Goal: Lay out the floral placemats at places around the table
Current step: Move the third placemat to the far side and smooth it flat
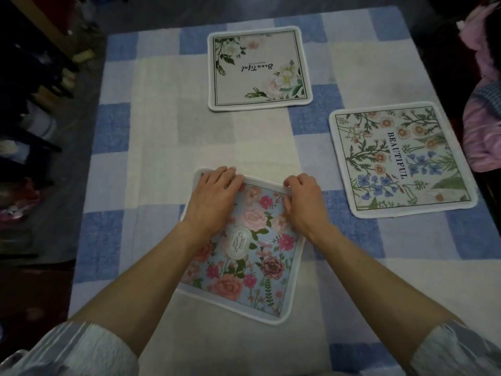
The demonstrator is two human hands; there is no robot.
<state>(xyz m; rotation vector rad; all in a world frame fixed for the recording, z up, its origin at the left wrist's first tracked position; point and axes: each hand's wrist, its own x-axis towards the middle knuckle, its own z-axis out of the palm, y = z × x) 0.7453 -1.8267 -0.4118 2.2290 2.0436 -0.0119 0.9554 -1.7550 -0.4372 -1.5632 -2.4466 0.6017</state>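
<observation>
Three floral placemats lie on a blue and white checked tablecloth (pixel 151 164). A cream mat with white roses and the word "Beautiful" (pixel 259 67) sits at the far side. Another mat with orange and blue flowers (pixel 401 158) lies at the right edge. Nearest me is a light blue mat with pink roses (pixel 244 264), turned a little askew. My left hand (pixel 214 196) rests flat on its far left corner. My right hand (pixel 301 202) has curled fingers pinching the mat's far white edge.
A pink padded garment (pixel 485 109) hangs on a seat past the table's right edge. Dark chairs and clutter (pixel 32 109) stand on the floor along the left side. Bare cloth shows at the table's left and near right.
</observation>
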